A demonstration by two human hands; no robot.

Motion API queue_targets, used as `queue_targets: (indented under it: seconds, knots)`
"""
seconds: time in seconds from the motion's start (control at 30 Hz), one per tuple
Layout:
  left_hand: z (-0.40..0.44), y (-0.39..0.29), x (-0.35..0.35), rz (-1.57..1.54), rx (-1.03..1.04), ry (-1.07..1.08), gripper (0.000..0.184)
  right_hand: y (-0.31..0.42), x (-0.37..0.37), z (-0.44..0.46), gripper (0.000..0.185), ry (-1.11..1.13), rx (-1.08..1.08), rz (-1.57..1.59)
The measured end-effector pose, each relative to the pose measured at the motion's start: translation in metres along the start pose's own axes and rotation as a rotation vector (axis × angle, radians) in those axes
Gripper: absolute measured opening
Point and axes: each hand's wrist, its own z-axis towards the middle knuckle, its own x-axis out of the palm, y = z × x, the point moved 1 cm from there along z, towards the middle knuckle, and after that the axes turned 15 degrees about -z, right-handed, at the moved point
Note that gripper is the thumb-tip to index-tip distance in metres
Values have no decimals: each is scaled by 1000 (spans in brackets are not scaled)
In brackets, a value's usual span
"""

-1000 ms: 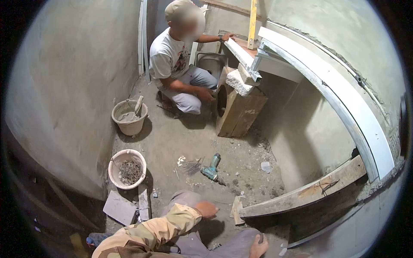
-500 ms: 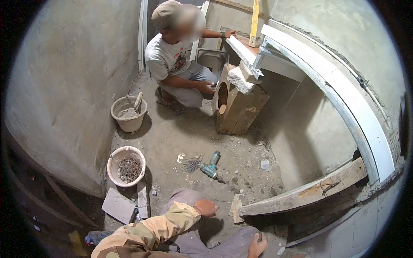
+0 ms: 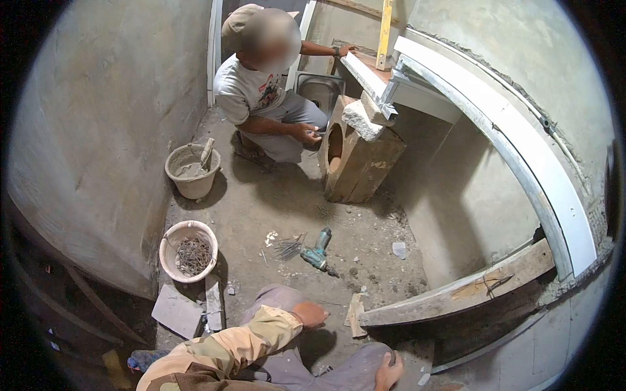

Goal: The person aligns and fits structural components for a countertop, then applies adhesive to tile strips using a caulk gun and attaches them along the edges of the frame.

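Observation:
My left hand (image 3: 311, 315) rests by my bent knee at the lower middle, below a patterned sleeve; its fingers are foreshortened and their pose is unclear. My right hand (image 3: 389, 373) lies over my other knee at the bottom, thumb and fingers apart around the trouser cloth. A teal drill (image 3: 316, 251) lies on the floor beyond my left hand, beside a loose bunch of thin metal rods (image 3: 287, 248). To the left stands a pale bucket (image 3: 162, 254) of small rusty pieces. Near my right hand is a short wood scrap (image 3: 355, 315) at a long board's end.
A co-worker (image 3: 261, 98) squats at the back, one hand on a white-edged frame. Mortar bucket (image 3: 193, 188), wooden box (image 3: 365, 163) with stone block (image 3: 362, 121), yellow level (image 3: 385, 36), metal sink (image 3: 319, 91), curved white beam (image 3: 521, 143), long board (image 3: 456, 290) and tile (image 3: 177, 311) surround the floor.
The co-worker's head and upper body have shifted left and the head has dipped; the lower hand has moved slightly. My hands stay in place. The view has shifted a little.

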Motion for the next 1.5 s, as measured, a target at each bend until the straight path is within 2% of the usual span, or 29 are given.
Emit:
queue_targets:
  seconds: [0.27, 0.5, 0.87, 1.1, 1.27, 1.5]
  knots:
    - [11, 17, 19, -36, 15, 0, 28, -1, 1, 0, 51, 10, 21, -18]
    - [-1, -1, -3, -62, -63, 37, 27, -1, 1, -1, 51, -15, -7, -32]
    - [-5, 1, -2, 4, 45, 16, 27, -6, 4, -1, 52, -1, -7, -30]
    - [-3, 2, 2, 18, 36, -12, 26, 2, -1, -4, 55, 30, 28, -37]
    - [-10, -6, -9, -66, -70, -40, 26, 1, 0, -1, 56, 33, 17, -33]
    - [-1, 5, 5, -9, 4, -18, 24, -5, 6, -1, 56, 2, -18, -7]
